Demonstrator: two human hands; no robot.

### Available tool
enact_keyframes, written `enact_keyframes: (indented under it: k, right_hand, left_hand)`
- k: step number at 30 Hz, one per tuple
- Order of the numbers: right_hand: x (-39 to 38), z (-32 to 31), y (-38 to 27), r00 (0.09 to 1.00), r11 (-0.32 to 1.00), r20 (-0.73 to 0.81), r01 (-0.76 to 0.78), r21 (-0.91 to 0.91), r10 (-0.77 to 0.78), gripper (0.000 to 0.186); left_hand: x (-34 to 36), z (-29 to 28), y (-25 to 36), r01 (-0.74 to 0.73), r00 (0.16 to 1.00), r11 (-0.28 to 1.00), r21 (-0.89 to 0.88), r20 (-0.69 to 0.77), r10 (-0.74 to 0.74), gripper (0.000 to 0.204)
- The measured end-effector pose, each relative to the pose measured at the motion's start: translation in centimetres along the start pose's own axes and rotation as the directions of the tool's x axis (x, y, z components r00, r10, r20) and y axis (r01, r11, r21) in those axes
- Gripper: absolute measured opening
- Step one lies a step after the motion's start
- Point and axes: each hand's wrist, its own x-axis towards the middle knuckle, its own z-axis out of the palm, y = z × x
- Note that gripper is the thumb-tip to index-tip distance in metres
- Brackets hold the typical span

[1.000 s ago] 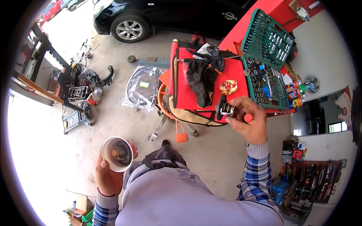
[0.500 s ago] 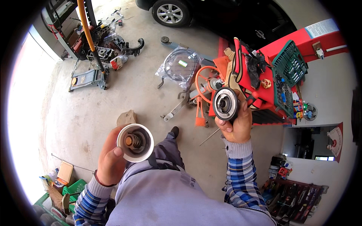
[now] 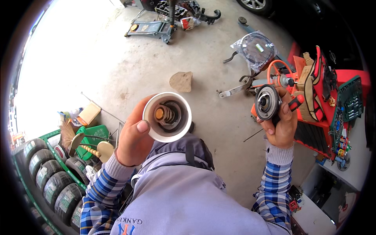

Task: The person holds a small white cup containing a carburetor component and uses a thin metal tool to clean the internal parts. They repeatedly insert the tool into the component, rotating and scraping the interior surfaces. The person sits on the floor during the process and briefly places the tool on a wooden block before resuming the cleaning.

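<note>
My left hand [image 3: 135,137] is closed round a white cup [image 3: 166,138], tilted so that its mouth faces me. Inside the cup lies a thermostat [image 3: 166,114] with a coppery round end and a coil spring. My right hand [image 3: 283,127] holds up a second thermostat [image 3: 266,103], a round metal one with a dark rim, pinched between thumb and fingers. A tool with a red and black handle [image 3: 296,102], probably a screwdriver, is also in that hand; its thin shaft seems to point down to the left. The two hands are well apart.
A tyre rack [image 3: 49,178] and a green bin [image 3: 96,137] stand at left. A flat stone-like block [image 3: 181,81] lies on the floor ahead. Far off is a floor jack [image 3: 150,29]. At right are a bagged cable coil [image 3: 256,49], a red cart [image 3: 313,133] and an open socket set [image 3: 350,100].
The view has swung left, so the floor, jack and cart appear farther right and the tyre rack shows. The cup is closer to view; both hands keep their hold, and the right-hand thermostat has turned slightly.
</note>
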Motion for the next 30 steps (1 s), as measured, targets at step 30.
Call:
enact_keyframes:
  k: [30]
  right_hand:
    - [-1.1, 5.1, 41.0, 0.750, 0.713, -0.250, -0.661, -0.236, 0.613, 0.035]
  left_hand:
    - [9.6, -26.3, -14.4, 0.171, 0.982, 0.983, 0.072, 0.070, -0.176, 0.110]
